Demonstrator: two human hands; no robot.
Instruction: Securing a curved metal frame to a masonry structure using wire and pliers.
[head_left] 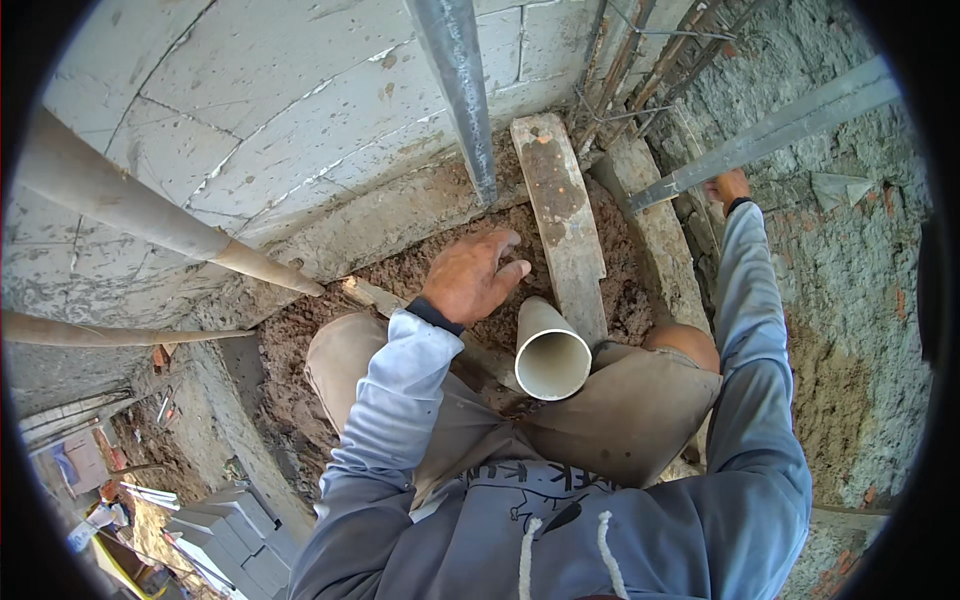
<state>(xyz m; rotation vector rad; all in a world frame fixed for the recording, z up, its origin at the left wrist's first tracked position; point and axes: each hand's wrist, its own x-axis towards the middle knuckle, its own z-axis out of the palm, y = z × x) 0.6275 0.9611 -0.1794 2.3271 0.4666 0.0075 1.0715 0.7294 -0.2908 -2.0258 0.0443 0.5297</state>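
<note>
My left hand [475, 275] hovers over the brown soil [410, 250] between my knees, thumb and fingers apart with nothing in them. Just below it to the right, a white plastic pipe [553, 362] stands tilted, its round mouth facing me. My right hand [728, 187] reaches far to the right, beside the lower end of a grey metal bar [770, 135] and close to the rough wall. Its fingers look curled, and what they grip, if anything, is hidden. Beyond the pipe, a worn wooden plank [562, 215] slants up toward the block wall.
A second metal bar [460, 100] and round poles [160, 210] lean around the pit. Rusty rebar [625, 60] rises in the far corner. The grey block wall [290, 100] and the rough cement wall [840, 270] enclose the spot. Grey blocks [235, 530] are stacked lower left.
</note>
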